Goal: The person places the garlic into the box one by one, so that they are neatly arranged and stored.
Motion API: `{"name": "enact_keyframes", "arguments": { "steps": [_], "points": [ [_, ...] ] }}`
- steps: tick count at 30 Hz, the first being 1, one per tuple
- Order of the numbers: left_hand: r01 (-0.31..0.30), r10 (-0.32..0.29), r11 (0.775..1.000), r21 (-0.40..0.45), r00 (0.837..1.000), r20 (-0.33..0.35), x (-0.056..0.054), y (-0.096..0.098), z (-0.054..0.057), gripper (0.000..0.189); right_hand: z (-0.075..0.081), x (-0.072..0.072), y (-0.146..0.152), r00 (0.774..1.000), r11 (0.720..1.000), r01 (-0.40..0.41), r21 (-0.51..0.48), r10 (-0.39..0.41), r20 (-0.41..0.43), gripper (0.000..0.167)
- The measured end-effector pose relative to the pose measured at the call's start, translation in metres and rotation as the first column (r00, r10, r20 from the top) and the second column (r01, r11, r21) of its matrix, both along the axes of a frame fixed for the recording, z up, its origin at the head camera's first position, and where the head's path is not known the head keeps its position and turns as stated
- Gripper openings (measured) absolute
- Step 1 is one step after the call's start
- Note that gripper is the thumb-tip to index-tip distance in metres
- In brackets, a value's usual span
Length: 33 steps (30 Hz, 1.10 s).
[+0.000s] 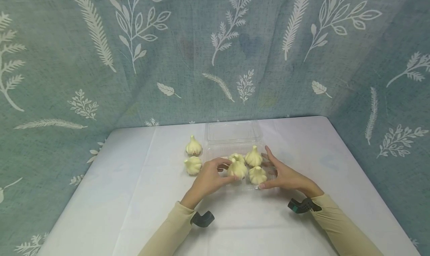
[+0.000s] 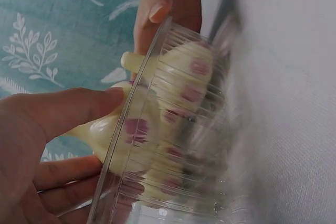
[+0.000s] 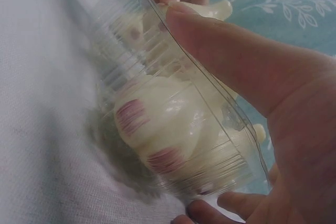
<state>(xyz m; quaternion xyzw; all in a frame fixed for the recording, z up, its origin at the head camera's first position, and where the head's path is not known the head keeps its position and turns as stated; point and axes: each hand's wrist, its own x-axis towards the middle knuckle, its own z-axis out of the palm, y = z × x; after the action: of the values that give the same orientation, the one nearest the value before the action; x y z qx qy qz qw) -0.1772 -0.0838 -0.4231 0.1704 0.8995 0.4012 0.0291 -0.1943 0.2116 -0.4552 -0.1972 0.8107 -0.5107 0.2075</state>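
Note:
My left hand pinches a pale garlic bulb between thumb and fingers, low at the front left of a clear plastic clamshell box. In the left wrist view, this bulb with purple patches sits partly below the box rim. My right hand grips the box's right side, its thumb at the near rim and fingers on the outer wall. Other bulbs in the box are one at the back, one at the front right and one partly hidden behind the held bulb.
Two more garlic bulbs lie left of the box, one upright and one tipped. The clear lid is folded back toward the patterned curtain. A white cloth covers the table.

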Motion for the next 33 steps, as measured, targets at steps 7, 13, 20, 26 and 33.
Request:
{"name": "enact_keyframes", "arguments": {
  "steps": [7,13,20,26,33],
  "points": [
    [0.000,0.001,0.998,-0.057,1.000,0.028,-0.0012,0.0013,0.0008,0.053,0.0003,0.0001,-0.0003,1.000,1.000,-0.001,-0.011,0.001,-0.008,0.141],
    [0.010,-0.007,0.997,-0.075,0.999,0.034,-0.0025,0.0021,0.0001,0.053,0.0006,0.0005,-0.0007,1.000,1.000,-0.001,-0.012,0.001,-0.007,0.141],
    [0.031,-0.026,0.995,-0.091,0.998,0.059,-0.0039,0.0026,-0.0004,0.054,-0.0005,0.0004,-0.0001,1.000,1.000,-0.002,-0.008,0.002,-0.013,0.141],
    [0.052,-0.045,0.994,-0.099,0.997,0.067,-0.0046,0.0046,-0.0002,0.052,-0.0017,0.0004,-0.0002,1.000,1.000,-0.001,-0.014,0.001,-0.020,0.141],
    [0.059,-0.051,0.992,-0.112,0.996,0.072,-0.0055,0.0064,0.0000,0.053,-0.0017,-0.0001,-0.0003,1.000,1.000,-0.003,-0.021,0.003,-0.019,0.141]
  ]
}}
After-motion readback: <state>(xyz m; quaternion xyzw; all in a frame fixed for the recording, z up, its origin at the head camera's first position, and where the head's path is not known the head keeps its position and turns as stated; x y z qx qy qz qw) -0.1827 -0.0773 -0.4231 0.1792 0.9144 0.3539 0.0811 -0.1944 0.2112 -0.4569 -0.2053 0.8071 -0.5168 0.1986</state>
